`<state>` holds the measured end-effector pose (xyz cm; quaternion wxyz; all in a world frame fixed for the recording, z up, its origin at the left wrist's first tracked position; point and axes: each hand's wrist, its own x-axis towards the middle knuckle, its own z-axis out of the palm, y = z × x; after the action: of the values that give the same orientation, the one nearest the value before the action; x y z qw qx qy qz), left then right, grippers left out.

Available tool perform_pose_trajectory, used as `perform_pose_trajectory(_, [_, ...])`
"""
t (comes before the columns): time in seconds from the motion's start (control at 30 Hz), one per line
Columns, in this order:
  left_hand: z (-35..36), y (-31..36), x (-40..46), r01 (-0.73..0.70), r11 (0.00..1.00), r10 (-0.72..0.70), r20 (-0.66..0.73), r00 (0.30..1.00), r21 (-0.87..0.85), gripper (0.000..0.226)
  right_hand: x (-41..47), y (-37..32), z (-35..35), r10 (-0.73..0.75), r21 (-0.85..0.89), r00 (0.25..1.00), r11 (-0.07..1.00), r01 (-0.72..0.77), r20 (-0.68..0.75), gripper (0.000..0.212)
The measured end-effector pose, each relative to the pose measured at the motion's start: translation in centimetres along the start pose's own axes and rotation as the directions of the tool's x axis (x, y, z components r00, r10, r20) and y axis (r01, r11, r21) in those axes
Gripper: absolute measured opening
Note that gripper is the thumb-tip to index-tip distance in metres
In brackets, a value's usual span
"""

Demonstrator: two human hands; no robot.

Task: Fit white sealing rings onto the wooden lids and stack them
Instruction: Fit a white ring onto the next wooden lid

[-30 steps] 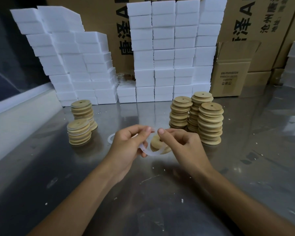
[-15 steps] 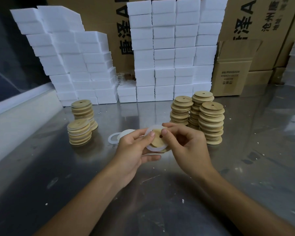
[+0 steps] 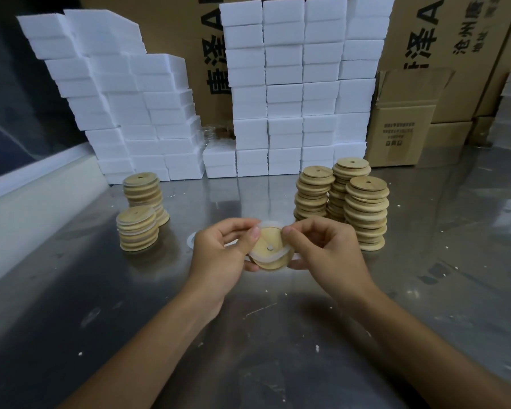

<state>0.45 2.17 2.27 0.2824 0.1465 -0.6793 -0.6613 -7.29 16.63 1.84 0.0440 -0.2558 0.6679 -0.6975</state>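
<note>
White ring (image 3: 270, 255) half-seated on the wooden lid (image 3: 268, 250), both hands on it above the steel table (image 3: 278, 335).
My left hand (image 3: 219, 255) and right hand (image 3: 328, 252) each pinch the lid's edge, thumbs pressing the ring near its top; I judge the lower arc sits across the face rather than in the groove. Risk: ring snaps back off if a thumb lifts early, or twists and seats unevenly; the lid could also slip and drop. A spare ring (image 3: 191, 240) lies on the table just behind my left hand, easy to knock. Ringed stacks (image 3: 137, 228) stand to the left, bare lid stacks (image 3: 366, 214) close behind my right hand, so a wide elbow swing could topple them. White foam blocks (image 3: 292, 84) and cardboard boxes (image 3: 401, 137) at the back, well apart, not in the way.
</note>
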Motion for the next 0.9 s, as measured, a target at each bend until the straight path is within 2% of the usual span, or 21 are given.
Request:
perform_pose_trajectory(0.1, [-0.3, 0.0, 0.2, -0.056, 0.997, 0.058, -0.029, 0.998, 0.059, 0.009, -0.1, -0.3, -0.1, 0.092, 0.038, 0.993, 0.995, -0.095, 0.079, 0.010])
perform_pose_trajectory(0.27, [-0.4, 0.2, 0.2, -0.090, 0.995, 0.092, -0.033, 0.995, 0.044, 0.011, 0.0, -0.9, -0.5, 0.129, 0.170, 0.982, 0.974, -0.152, 0.137, 0.011])
perform_pose_trajectory(0.4, [-0.5, 0.3, 0.3, -0.101, 0.994, 0.103, -0.045, 0.994, 0.049, 0.011, 0.1, -1.0, -0.7, 0.141, 0.203, 0.975, 0.963, -0.176, 0.174, 0.008])
perform_pose_trajectory(0.57, [-0.5, 0.3, 0.4, -0.118, 0.993, 0.119, -0.052, 0.992, 0.020, 0.014, 0.2, -1.2, -1.1, 0.146, 0.194, 0.963, 0.962, -0.191, 0.226, 0.009])
perform_pose_trajectory(0.77, [-0.3, 0.2, 0.4, -0.098, 0.995, 0.096, -0.068, 0.993, -0.035, 0.016, 0.0, -1.6, -1.1, 0.225, 0.124, 0.949, 0.959, -0.256, 0.223, 0.017])
perform_pose_trajectory(0.9, [-0.4, 0.1, 0.4, -0.082, 0.994, 0.075, -0.091, 0.993, -0.077, 0.015, -0.1, -1.7, -0.9, 0.263, 0.128, 0.933, 0.945, -0.300, 0.247, 0.014])
